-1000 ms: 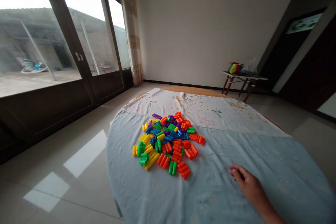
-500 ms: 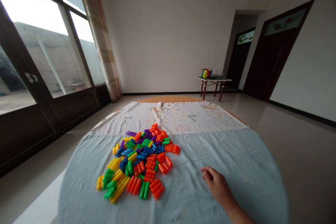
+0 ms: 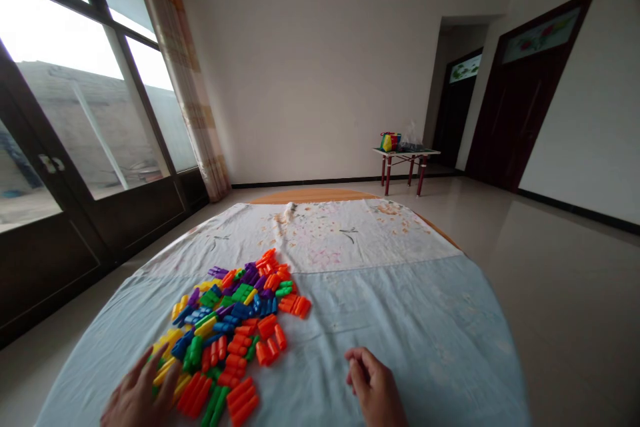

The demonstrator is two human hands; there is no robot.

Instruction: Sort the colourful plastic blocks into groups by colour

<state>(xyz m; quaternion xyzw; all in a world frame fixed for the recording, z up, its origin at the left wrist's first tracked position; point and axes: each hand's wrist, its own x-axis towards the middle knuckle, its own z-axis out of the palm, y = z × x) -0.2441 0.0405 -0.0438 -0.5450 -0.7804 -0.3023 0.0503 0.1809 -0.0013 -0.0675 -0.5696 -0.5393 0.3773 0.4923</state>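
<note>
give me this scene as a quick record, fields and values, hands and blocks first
left hand: at the near left edge of the pile, fingers spread over yellow blocks; contact unclear
right hand: right of the pile, fingers curled, nothing visible in its grip
blocks: one loose pile; orange, green, blue, yellow, purple
cloth: creased; blue near, white with flowers farther off
table: wooden, curved edge showing at the far side
background: small table with a colourful bag
left side: curtain beside glass doors
</note>
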